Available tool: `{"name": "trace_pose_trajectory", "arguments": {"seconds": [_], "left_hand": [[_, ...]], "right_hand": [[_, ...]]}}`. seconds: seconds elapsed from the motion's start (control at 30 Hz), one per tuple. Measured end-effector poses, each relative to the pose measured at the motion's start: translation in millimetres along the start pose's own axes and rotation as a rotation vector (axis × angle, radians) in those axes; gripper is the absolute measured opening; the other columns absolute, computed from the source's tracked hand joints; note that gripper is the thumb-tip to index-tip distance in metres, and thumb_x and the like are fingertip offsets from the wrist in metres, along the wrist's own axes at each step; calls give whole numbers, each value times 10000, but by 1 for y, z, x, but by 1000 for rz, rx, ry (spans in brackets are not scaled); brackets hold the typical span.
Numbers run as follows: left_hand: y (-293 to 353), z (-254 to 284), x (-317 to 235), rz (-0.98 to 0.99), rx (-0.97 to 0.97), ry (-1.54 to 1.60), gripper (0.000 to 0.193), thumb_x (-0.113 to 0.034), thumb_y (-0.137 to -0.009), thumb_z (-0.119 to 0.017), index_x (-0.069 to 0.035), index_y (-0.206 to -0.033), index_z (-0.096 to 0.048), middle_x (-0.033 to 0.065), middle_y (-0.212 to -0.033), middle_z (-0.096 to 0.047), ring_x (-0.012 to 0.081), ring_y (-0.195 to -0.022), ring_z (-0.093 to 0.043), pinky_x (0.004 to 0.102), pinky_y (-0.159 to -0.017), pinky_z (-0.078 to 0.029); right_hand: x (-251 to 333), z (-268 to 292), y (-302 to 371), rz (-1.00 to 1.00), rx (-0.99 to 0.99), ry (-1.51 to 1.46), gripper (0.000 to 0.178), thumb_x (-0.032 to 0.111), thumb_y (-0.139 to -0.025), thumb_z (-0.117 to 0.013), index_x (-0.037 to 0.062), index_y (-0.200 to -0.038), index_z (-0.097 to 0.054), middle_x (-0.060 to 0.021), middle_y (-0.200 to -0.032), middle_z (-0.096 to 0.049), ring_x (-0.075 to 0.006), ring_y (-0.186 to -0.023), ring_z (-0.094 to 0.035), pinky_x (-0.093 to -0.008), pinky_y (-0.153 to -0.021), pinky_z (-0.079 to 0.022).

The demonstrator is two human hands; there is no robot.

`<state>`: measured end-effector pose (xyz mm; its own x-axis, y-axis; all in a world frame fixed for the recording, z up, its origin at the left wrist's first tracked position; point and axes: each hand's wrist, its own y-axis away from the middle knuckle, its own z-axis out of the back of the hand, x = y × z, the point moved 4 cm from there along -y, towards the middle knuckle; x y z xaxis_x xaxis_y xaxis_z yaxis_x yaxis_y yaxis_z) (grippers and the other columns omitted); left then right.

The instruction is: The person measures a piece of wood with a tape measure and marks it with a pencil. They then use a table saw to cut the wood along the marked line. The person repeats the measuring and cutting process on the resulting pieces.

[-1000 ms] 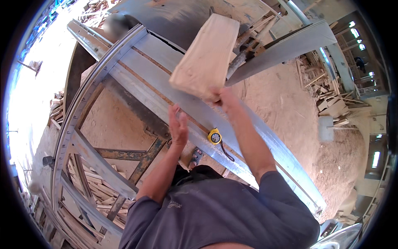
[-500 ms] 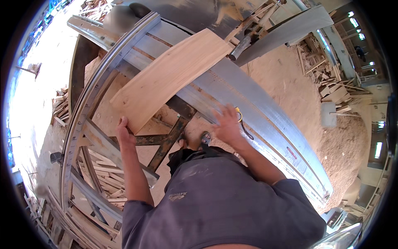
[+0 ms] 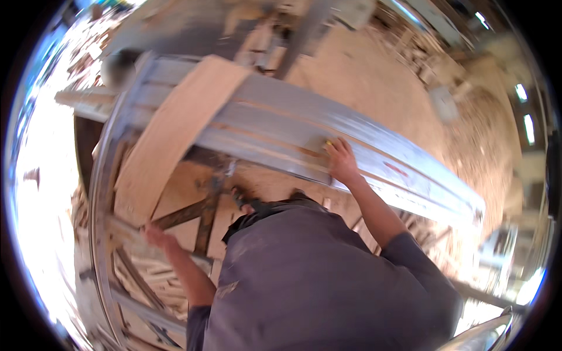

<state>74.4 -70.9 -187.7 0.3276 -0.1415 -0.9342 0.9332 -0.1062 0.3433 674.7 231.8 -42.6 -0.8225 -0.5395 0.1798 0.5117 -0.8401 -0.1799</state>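
A wide, pale wooden board (image 3: 175, 126) lies slantwise across the left part of a long metal machine table (image 3: 281, 137). Its near end juts out past the table over the frame. Beside the near corner of this board is my left hand (image 3: 161, 238), smeared by motion; whether it touches the wood, and how its fingers stand, I cannot make out. My right hand (image 3: 342, 162) is over the middle of the metal table, its fingers closed round a small tape measure (image 3: 329, 143). Only a bit of yellow shows past the fingertips.
A curved-looking metal rail (image 3: 104, 175) runs down the left side. Under it are dark frame beams (image 3: 208, 225) and heaped wood strips (image 3: 161, 272). Beyond the table spreads sawdust-covered floor (image 3: 351, 76), with a sawdust heap (image 3: 483, 134) and scrap wood (image 3: 418, 61) at the right.
My right hand has gone from open above the table to closed on the tape measure. The view has turned, and my left hand has drawn slightly back at the board's near end.
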Motion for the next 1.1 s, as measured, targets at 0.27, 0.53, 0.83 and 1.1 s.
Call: {"name": "trace_pose_trajectory", "arguments": {"seconds": [0.27, 0.53, 0.83, 1.1], "left_hand": [[137, -4, 9, -71, -141, -234, 507, -104, -888, -657, 42, -1355, -524, 176, -1130, -657, 279, -985, -632, 415, -923, -505], [221, -81, -26, -142, -15, -56, 701, -49, -841, -677, 74, -1479, -414, 144, -1180, -658, 243, -1049, -625, 370, -953, -476], [177, -154, -34, 8, 30, 196, 867, -138, -892, -714, 63, -1576, -221, 173, -1238, -587, 218, -1024, -588, 368, -803, -509], [41, -181, -23, 20, -269, 491, 622, -170, -929, -718, -18, -1427, -377, 121, -1172, -616, 232, -939, -651, 357, -747, -557]], "right_hand": [[-140, 32, 73, -61, -228, 33, 368, -32, -755, -563, 31, -1112, -627, -192, -1241, -597, -468, -1193, -501, -553, -1072, -409], [-253, 53, 181, -163, -170, 66, 384, 73, -890, -460, 5, -1250, -576, -233, -1403, -545, -486, -1328, -457, -584, -1116, -376], [-317, 87, 248, -189, -173, 358, 421, 45, -908, -501, -3, -1319, -582, -177, -1437, -569, -454, -1393, -443, -559, -1165, -362], [-200, 34, 81, -187, -267, -6, 453, -126, -741, -600, -16, -1179, -630, -218, -1369, -596, -433, -1343, -498, -531, -1142, -399]]}}
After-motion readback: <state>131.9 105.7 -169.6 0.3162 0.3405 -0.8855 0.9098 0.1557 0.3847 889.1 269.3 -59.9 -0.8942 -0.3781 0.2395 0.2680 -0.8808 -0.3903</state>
